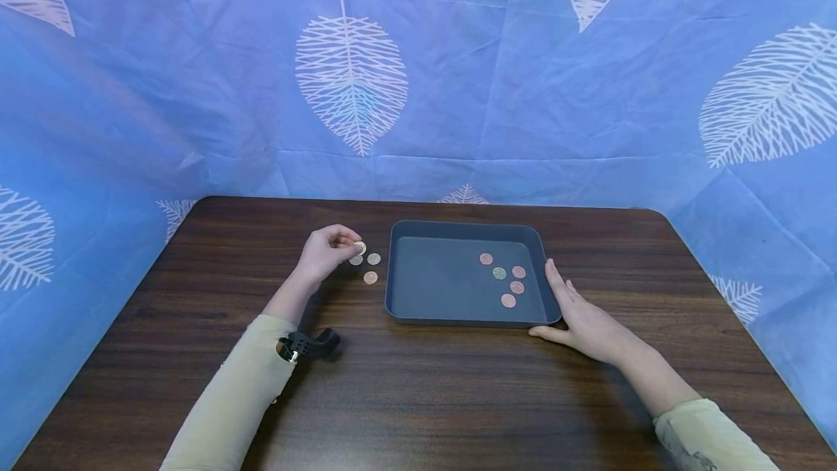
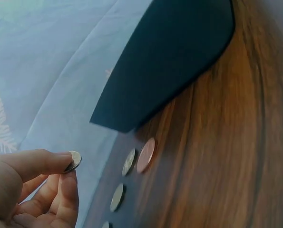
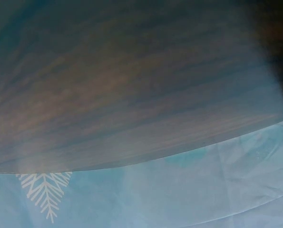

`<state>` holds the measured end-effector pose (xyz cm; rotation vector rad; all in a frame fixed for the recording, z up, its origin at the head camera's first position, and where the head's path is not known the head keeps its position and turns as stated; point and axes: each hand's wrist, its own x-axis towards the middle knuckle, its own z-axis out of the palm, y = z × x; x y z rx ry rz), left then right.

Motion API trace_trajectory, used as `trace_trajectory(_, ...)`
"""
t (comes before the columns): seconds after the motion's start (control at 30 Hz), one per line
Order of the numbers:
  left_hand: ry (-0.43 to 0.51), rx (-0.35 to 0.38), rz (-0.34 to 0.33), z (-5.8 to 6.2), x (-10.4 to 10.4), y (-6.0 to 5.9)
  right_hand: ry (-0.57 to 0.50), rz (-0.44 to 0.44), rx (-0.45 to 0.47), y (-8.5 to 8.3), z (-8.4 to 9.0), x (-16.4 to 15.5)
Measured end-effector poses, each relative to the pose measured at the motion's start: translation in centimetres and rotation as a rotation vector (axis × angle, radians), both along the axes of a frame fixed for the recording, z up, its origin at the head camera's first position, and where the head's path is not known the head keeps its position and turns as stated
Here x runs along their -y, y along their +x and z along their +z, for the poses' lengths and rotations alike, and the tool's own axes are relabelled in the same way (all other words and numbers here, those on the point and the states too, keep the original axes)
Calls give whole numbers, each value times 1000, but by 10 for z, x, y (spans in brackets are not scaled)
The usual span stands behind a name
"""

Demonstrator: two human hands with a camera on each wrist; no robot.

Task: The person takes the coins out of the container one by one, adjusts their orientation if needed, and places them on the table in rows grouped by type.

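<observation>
Left hand [image 1: 325, 251] pinching coin [image 2: 74, 161], raised

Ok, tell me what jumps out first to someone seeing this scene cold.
The dark tray at the middle of the wooden table, with five coins lying in its right part. Just left of it, the left hand pinches a silver coin above three loose coins; the right hand rests against the tray's right corner.
</observation>
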<state>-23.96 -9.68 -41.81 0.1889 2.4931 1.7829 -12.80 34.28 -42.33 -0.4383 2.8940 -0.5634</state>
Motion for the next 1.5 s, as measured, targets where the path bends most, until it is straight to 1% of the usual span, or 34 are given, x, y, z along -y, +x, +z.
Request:
trace_trajectory(0.17, 2, 12, 21, -4, 11, -2, 5, 7, -3, -1, 1, 1)
trace_trajectory(0.5, -41, 21, 72, -10, 32, -4, 3, 0, 4, -1, 2, 0)
trace_trajectory(0.8, -60, 32, 104, -16, 45, -4, -4, 6, -2, -1, 2, 0)
trace_trajectory(1.07, -115, 26, 123, -20, 51, -2, 1, 4, 1, -1, 2, 0)
trace_trajectory(1.3, -197, -13, 137, -23, 50, -2, 5, -1, 2, 0, 2, 0)
trace_trajectory(1.5, -268, -43, 158, -21, 46, 0, 7, 5, 4, 0, 1, 0)
